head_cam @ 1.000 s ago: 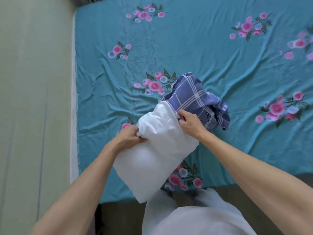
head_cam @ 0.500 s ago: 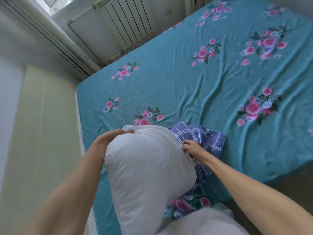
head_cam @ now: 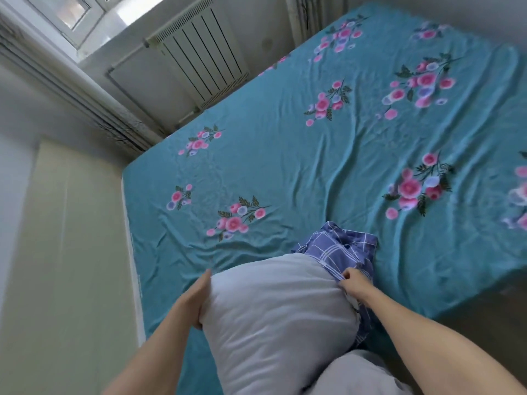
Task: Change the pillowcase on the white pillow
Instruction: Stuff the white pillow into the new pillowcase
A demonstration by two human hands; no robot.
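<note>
Left hand (head_cam: 196, 300) cups white pillow (head_cam: 273, 317); right hand (head_cam: 355, 283) pinches pillowcase (head_cam: 339, 249).

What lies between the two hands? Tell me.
The white pillow fills the stretch between the left hand and right hand, in the head view.

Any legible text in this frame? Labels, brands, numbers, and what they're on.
None readable.
Blue plaid fabric pillowcase: white grid lines only, no lettering.
Teal floral bedsheet: flower print only.
Plain white pillow: no tag in view.
White ribbed radiator: no marking visible.
</note>
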